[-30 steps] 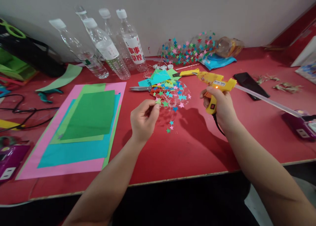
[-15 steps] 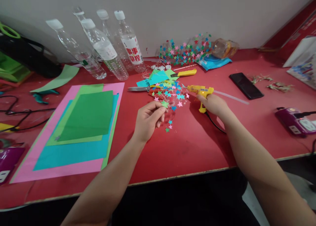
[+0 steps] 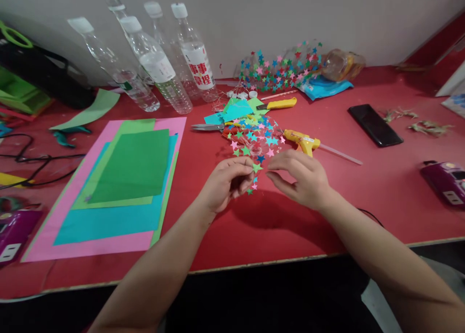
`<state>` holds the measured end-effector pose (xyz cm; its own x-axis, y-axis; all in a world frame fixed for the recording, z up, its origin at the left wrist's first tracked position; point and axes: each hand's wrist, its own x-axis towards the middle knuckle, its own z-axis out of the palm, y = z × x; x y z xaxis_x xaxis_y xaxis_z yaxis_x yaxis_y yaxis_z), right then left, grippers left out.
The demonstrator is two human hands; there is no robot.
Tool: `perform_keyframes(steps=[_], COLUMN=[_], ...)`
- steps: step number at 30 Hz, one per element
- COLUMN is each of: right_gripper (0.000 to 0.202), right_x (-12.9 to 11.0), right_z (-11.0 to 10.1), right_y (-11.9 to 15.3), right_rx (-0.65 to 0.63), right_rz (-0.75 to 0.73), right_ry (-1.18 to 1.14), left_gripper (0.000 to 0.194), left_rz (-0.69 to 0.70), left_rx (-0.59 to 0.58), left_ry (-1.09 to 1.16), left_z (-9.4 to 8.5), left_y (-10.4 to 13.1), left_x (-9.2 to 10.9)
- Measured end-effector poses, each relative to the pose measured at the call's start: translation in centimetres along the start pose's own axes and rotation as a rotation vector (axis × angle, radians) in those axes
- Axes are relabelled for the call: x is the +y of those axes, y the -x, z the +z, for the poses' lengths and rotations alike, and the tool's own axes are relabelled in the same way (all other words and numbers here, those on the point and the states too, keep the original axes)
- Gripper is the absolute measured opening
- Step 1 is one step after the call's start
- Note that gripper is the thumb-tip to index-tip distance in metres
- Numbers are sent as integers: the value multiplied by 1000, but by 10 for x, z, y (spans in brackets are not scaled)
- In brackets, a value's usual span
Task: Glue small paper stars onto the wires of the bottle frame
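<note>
Between the thumb and fingers of my left hand (image 3: 230,183) is a light green paper star (image 3: 257,167), pinched by its edge. My right hand (image 3: 301,178) is just to the right of that star, thumb and fingers apart, with nothing visible in it. A yellow hot glue gun (image 3: 301,140) lies on the table beyond my right hand, a clear glue stick (image 3: 341,155) poking out of its back. Past both hands sits a clear plastic piece covered with coloured stars (image 3: 259,129). A few loose stars (image 3: 255,187) lie on the table between my hands.
Scissors (image 3: 208,127), a yellow utility knife (image 3: 281,103) and paper scraps lie behind the stars. Stacked coloured sheets (image 3: 131,166) are at left, with plastic bottles (image 3: 160,71) behind. A star-covered bottle (image 3: 279,70) lies by the wall. A phone (image 3: 375,125) rests at right.
My right hand has let go of the glue gun, now lying on the table, and moved left toward the star. My left hand still holds the green star, slightly nearer and further right.
</note>
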<state>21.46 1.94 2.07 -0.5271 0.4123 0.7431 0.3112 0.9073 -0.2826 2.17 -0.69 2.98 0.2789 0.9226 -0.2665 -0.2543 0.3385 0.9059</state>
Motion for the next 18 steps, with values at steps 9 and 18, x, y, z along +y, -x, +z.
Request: perform_keyframes(steps=[9, 18], right_gripper=[10, 6], right_x=[-1, 1], right_z=[2, 1], right_y=[4, 7], right_rx=[-64, -86], right_rz=[-63, -4], right_ry=[75, 150], left_gripper=[22, 20], left_rz=[37, 496], left_rx=[57, 461], left_ry=[-279, -1174], left_z=[-2, -4], left_y=[4, 7], left_x=[6, -2])
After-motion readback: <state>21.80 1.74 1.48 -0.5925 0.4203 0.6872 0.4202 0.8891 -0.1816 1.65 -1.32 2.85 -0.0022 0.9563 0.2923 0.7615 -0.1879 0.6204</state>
